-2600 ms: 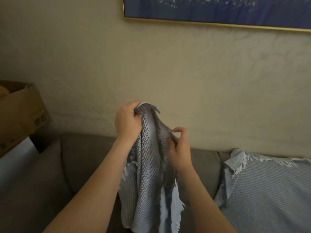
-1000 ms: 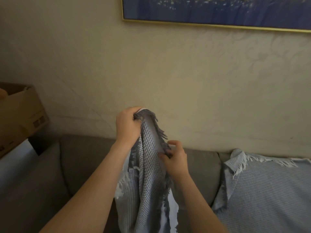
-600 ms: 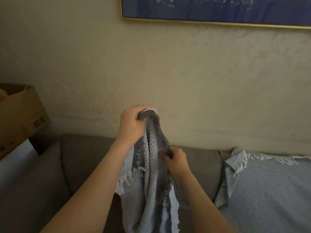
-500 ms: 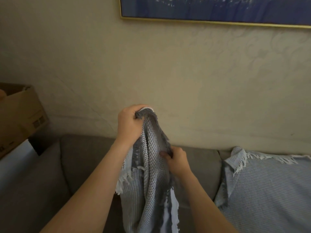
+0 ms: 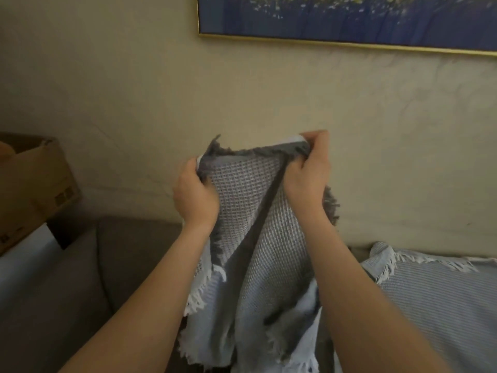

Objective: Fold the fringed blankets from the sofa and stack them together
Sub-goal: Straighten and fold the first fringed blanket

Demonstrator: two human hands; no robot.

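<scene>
A: In the head view, why is the grey blanket (image 5: 258,238) held up in the middle of the frame?

B: Its fringed top edge is gripped by the left hand (image 5: 195,193) and the right hand (image 5: 306,179). The fingers are curled round the cloth, and the edge is stretched between them. It is judged that the edge is being spread so that the corners can be found for a fold. The rest hangs down in front of the sofa (image 5: 129,251).

A: And the second blanket (image 5: 435,300)?

B: It is laid on the sofa at the lower right, not yet folded.

A: What cannot be made out?

B: Most fingertips are hidden behind the cloth. The lower end of the held blanket is cut off by the bottom edge, the second blanket by the right edge, and the cardboard box (image 5: 35,184) by the left edge.
</scene>
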